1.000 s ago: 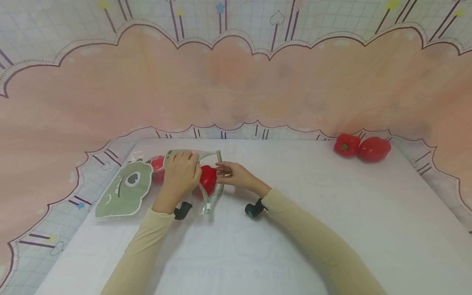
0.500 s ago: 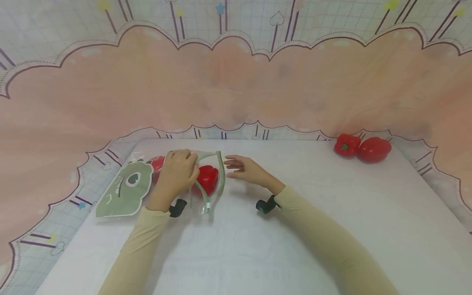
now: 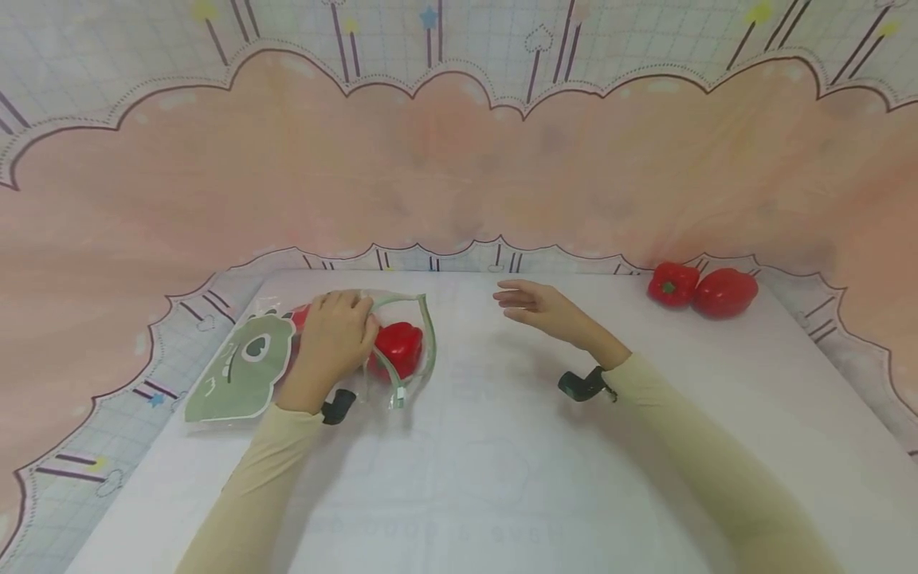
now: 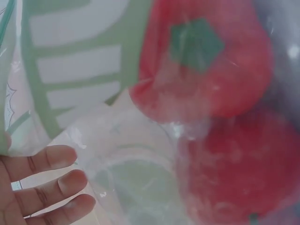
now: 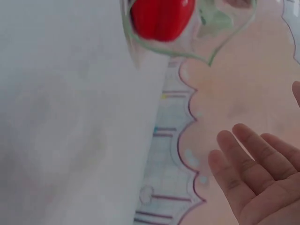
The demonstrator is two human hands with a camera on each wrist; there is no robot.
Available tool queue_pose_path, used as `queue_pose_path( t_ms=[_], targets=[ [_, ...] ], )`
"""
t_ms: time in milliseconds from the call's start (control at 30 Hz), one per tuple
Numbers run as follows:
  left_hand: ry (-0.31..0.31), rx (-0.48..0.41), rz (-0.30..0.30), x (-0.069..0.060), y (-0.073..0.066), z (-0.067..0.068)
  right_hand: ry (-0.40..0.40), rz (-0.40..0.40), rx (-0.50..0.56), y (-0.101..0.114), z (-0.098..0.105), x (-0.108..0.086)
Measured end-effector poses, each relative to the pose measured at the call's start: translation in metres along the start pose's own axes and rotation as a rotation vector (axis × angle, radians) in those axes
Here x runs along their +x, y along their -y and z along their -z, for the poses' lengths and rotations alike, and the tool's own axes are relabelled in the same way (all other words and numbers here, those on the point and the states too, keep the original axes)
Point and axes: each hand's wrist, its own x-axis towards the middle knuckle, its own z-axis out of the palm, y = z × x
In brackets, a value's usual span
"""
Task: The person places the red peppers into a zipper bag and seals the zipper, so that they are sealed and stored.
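Observation:
My left hand (image 3: 333,331) holds the upper edge of a clear zip bag (image 3: 240,367) with a green cartoon creature printed on it. The bag lies on the left of the table, its green-rimmed mouth spread toward the right. Just inside that mouth sits a glossy red bell pepper (image 3: 403,347). Through the plastic, the left wrist view shows a red pepper with a green stem (image 4: 211,84) and another red piece (image 4: 239,168) below it. My right hand (image 3: 548,311) is held over the table right of the bag, fingers extended, holding nothing.
At the back right of the white table (image 3: 473,478), a red bell pepper (image 3: 672,285) touches a larger red, oval vegetable (image 3: 726,292). A peach and white patterned cloth (image 3: 459,175) hangs behind. Dark wrist cameras hang below both wrists.
My right hand has drawn back from the pepper at the bag's mouth and moved right. The pepper stays in the bag. My left hand has shifted slightly left, still holding the bag.

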Motion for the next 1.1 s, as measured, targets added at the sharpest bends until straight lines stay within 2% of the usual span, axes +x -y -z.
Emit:
queue_pose_path(
  t_ms=[200, 500, 700, 867, 1100],
  targets=[
    [0.02, -0.015, 0.013, -0.002, 0.002, 0.002, -0.015, -0.018, -0.052, -0.006, 0.032, -0.021],
    [-0.003, -0.046, 0.013, -0.006, 0.004, -0.003, -0.028, -0.087, -0.191, -0.011, 0.07, -0.052],
    [-0.015, -0.044, 0.008, -0.007, 0.004, -0.006, -0.065, -0.108, -0.207, -0.017, 0.09, -0.072],
    [-0.04, -0.044, -0.005, -0.007, 0.005, -0.008, -0.133, -0.168, -0.236, -0.027, 0.106, -0.085],
    [-0.072, -0.068, -0.012, -0.006, 0.005, -0.01, -0.202, -0.219, -0.184, -0.042, 0.125, -0.101]
  ],
)
